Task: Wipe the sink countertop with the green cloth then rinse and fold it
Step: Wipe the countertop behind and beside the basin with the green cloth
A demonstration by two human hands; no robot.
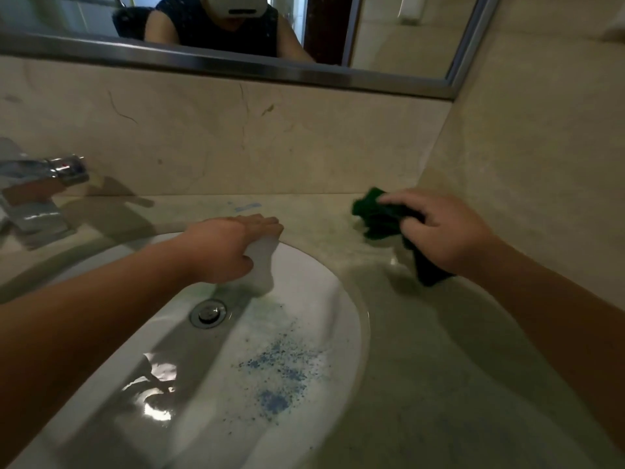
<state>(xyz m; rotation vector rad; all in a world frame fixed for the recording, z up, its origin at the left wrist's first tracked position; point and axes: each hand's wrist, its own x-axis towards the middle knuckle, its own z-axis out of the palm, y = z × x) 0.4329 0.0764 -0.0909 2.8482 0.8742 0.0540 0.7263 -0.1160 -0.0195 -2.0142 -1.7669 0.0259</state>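
From the head view we see our right hand point(443, 231) clamped on the bunched green cloth point(382, 216), pressed to the countertop point(439, 350) near the corner. Our left hand point(233, 247) curls over the sink point(351, 299) rim. No writing is readable.

Dark green cloth point(382, 220), crumpled and bunched, pressed on the beige stone bench point(439, 350) at 2 o'clock from the white sink point(351, 299), near the back right corner, one end trailing toward 6 o'clock, bench glossy around it
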